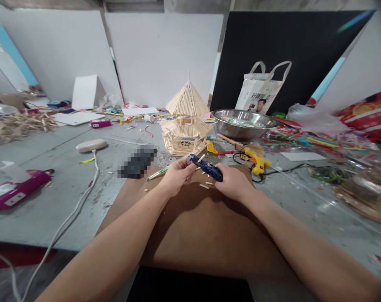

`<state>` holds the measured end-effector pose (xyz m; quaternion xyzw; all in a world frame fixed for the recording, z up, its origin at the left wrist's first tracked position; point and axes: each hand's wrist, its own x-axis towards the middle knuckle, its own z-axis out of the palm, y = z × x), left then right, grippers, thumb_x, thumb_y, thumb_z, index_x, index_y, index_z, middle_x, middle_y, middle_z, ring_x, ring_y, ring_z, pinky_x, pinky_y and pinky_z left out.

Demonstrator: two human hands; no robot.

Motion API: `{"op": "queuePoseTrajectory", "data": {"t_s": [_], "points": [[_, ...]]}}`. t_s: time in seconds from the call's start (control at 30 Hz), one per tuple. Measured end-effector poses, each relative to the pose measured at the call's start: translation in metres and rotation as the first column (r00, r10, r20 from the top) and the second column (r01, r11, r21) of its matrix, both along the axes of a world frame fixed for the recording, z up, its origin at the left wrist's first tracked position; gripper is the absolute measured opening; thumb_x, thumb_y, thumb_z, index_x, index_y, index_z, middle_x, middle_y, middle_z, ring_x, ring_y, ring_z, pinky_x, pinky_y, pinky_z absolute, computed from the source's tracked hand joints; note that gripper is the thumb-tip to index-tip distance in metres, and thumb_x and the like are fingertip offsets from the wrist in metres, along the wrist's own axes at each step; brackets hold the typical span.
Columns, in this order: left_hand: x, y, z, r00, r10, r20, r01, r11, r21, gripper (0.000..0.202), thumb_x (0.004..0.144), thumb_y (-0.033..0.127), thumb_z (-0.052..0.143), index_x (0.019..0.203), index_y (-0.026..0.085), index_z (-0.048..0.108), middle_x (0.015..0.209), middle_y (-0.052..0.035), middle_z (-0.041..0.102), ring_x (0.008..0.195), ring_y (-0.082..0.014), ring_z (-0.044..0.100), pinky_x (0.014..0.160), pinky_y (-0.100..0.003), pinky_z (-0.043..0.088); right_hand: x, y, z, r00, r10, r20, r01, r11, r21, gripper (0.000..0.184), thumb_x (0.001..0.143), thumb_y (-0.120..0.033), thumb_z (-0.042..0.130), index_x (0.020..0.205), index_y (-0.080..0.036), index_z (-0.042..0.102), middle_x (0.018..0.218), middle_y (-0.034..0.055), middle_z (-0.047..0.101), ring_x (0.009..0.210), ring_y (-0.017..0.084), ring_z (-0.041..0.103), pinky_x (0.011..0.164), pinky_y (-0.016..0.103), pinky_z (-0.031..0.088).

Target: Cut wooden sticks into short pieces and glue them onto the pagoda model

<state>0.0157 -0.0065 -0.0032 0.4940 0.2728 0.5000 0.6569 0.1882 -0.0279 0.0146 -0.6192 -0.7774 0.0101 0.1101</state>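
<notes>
My right hand (236,182) is wrapped round a dark blue hand tool (211,170), long and slim like a utility knife and marked with pale smudges. Its far end points left, close to the fingers of my left hand (179,174). Those fingers are pinched on a short wooden stick (202,158), whose upper end shows past the tool. Loose stick pieces (204,186) lie below on a brown board (190,235). Just beyond my hands stands a pavilion model (188,100) of pale sticks with a pointed roof.
A steel bowl (245,130) and a yellow glue gun (257,161) are to the right of the model. At left are a blurred-out dark object (137,161), a white device (91,145) with its cable, and a purple power strip (19,191). Plastic wrappings (319,119) crowd the right.
</notes>
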Motion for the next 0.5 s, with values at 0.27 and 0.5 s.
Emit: {"op": "queuePoseTrajectory", "data": {"t_s": [0.27,0.5], "points": [[-0.0012,0.0009,-0.0014,0.999,0.028,-0.016,-0.028,1.0,-0.002,0.03,0.06,0.032,0.066,0.061,0.014,0.042,0.043,0.0084,0.04,0.031,0.0006,0.027,0.033,-0.014,0.017,-0.003,-0.0012,0.0017,0.997,-0.052,0.063,0.053,0.999,-0.004,0.028,0.067,-0.033,0.044,0.091,-0.022,0.052,0.078,0.005,0.065,0.07,0.021,0.058,0.051,0.025,0.03],[0.0024,-0.001,-0.0016,0.959,0.149,-0.242,-0.134,0.988,0.076,0.022,0.066,0.032,0.058,0.064,0.014,0.045,0.047,0.007,0.044,0.031,-0.0002,0.03,0.033,-0.014,0.022,0.0001,0.0008,-0.0005,0.996,-0.063,0.07,0.066,0.997,-0.045,0.033,0.067,-0.043,0.043,0.091,-0.024,0.055,0.081,0.0054,0.065,0.071,0.023,0.059,0.052,0.027,0.034]]}}
